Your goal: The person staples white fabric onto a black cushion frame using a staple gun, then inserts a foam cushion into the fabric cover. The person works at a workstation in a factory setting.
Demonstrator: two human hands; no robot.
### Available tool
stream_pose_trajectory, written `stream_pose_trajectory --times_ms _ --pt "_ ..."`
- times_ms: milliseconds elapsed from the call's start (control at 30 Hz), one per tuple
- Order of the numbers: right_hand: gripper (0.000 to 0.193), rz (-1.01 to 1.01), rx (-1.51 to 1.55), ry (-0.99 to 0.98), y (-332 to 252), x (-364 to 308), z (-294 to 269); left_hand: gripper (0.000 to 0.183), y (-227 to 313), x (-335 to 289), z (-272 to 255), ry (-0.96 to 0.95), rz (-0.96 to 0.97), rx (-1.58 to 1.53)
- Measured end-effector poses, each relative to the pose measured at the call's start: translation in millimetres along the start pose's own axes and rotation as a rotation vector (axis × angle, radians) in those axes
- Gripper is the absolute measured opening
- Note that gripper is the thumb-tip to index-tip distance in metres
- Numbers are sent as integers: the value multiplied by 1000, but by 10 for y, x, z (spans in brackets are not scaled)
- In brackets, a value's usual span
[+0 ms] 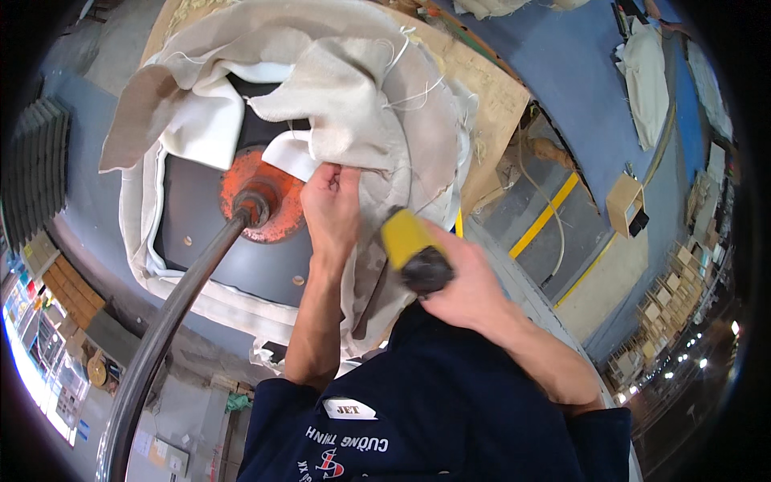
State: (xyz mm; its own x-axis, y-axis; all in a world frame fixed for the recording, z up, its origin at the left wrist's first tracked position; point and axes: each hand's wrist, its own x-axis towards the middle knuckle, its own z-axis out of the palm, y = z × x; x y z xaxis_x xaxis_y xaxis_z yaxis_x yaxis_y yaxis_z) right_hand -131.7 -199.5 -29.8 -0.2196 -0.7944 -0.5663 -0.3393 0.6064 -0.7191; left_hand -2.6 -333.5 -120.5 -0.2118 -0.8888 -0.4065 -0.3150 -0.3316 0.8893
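Note:
My left hand (331, 205) pinches the edge of beige fabric (353, 96) where it folds over the rim of a round dark seat base (201, 225). My right hand (462, 285) grips a tool with a yellow and black handle (414, 249), its working end pointing at the fabric just right of my left hand. The fabric drapes loosely over the upturned base, with white foam padding (205, 120) under it. An orange hub (269, 201) sits at the middle of the base, and a grey metal post (161, 337) rises from it toward the camera.
The base lies on a wooden board (490, 88) over a blue floor (554, 56) with a yellow stripe (546, 217). A small wooden box (626, 205) stands to the right, white cloth (646, 80) lies beyond it, and stacked dark parts (36, 177) are at the left.

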Motion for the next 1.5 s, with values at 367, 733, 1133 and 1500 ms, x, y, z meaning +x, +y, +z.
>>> stream_pose_trajectory --times_ms 367,733,1133,1500 --pt "27 -30 106 89 235 -39 -193 23 -88 -636 -160 -51 268 626" --pt "55 69 119 -102 -97 164 -146 16 -242 -193 -169 -142 561 651" --pt "63 221 31 -229 -226 273 3 10 -149 42 -262 -347 654 680" --pt "45 44 -84 -182 -157 132 131 14 -99 123 -212 -412 653 676"
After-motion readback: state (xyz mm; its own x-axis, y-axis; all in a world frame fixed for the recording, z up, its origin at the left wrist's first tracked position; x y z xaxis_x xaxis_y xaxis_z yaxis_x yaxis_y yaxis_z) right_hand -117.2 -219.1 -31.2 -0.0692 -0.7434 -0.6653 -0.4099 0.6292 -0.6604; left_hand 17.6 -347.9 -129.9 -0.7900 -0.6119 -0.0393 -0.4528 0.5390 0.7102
